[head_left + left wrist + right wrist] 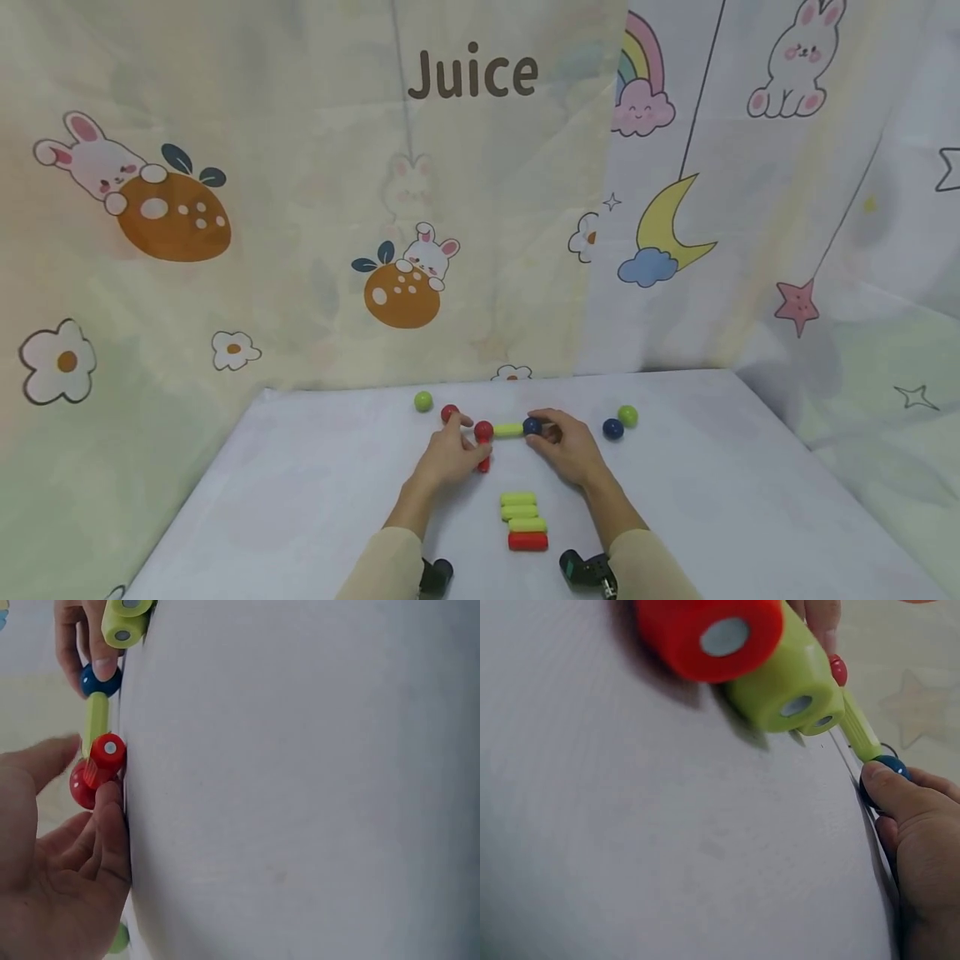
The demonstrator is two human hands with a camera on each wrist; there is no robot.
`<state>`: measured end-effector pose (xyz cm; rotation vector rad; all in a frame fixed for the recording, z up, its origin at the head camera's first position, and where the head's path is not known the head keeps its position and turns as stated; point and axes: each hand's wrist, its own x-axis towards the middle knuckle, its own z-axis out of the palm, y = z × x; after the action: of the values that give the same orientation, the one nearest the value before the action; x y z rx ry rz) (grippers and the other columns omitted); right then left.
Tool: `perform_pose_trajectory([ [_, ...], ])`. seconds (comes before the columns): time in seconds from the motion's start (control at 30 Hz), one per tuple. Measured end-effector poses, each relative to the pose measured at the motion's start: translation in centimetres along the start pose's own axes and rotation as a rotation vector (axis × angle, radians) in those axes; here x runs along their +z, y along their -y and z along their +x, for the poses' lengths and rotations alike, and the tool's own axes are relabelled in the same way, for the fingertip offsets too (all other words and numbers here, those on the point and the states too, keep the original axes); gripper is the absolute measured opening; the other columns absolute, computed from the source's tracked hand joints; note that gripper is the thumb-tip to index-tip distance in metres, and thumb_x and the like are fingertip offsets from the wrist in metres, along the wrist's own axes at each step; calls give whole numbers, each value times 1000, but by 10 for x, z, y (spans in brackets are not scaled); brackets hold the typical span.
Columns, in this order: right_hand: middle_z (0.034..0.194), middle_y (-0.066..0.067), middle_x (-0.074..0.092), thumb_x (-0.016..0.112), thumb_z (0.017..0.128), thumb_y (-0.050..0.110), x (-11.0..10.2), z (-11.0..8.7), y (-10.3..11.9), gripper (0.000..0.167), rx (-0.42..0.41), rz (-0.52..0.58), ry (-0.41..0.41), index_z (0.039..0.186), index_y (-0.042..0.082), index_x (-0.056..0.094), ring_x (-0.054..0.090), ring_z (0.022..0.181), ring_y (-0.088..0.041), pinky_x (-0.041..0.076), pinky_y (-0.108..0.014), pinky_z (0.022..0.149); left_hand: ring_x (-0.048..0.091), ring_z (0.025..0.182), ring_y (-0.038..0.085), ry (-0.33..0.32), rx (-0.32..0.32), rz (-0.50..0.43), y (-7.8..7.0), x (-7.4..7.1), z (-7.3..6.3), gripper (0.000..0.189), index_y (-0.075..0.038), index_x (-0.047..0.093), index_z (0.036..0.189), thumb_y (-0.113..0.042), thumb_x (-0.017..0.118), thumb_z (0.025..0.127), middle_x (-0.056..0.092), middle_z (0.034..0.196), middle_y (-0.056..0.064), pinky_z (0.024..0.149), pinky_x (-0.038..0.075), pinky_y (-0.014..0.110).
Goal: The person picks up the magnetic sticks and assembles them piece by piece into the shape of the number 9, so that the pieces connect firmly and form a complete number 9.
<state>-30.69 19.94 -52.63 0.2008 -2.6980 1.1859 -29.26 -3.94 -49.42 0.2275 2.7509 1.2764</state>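
"How are the fingers?"

"The right hand [566,446] pinches a dark blue ball [532,426] between thumb and fingers. The left hand [448,457] is loose, thumb spread, fingertips at a glossy red ball [483,431]; I can't tell how firmly they touch."

"And the piece between them?"

"Toward the back of the white table [315,483]: a ridged yellow-green rod [508,430] spans both balls, and a red rod [483,467] points from the red one toward the person (a pale disc marks its end)."

"What's obscured?"

"The left thumb overlaps that red rod in the head view. In the right wrist view, a spare red stick [705,634] is cut off above and partly hides yellow-green sticks [784,682]."
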Motion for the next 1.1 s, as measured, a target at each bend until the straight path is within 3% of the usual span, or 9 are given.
perform_pose_trajectory([
  [0.43,104,5,69,79,91,24,2,1,3,42,-27,21,-5,132,25,69,59,87,-9,51,-32,81,59,71,19,26,1,12,4,-5,0,60,-8,49,139,-33,76,92,63,83,1,66,49,32],
  [0.6,103,5,67,79,91,24,-1,2,0,43,12,5,-12,133,26,68,57,87,-10,49,-31,80,59,73,19,34,30,8,-1,-8,1,55,-6,50,138,-31,73,95,63,87,1,67,50,33],
  [0.83,114,1,68,79,91,24,0,2,0,47,6,17,14,136,24,65,59,89,-12,51,-33,82,57,80,18,-88,69,44,4,-26,0,41,-5,58,130,-23,72,95,62,96,3,72,52,32],
  [1.0,129,0,65,79,90,24,-1,2,0,53,11,0,15,140,23,61,62,93,-12,53,-33,86,57,93,23,-170,101,101,9,-40,4,37,-6,60,123,-18,74,91,61,103,8,82,52,39],
  [1.1,132,-1,63,80,90,25,1,0,0,55,18,-7,8,142,24,59,63,95,-13,54,-33,87,58,100,25,-216,116,131,16,-43,4,41,-5,59,127,-14,73,90,60,114,13,87,52,44],
])
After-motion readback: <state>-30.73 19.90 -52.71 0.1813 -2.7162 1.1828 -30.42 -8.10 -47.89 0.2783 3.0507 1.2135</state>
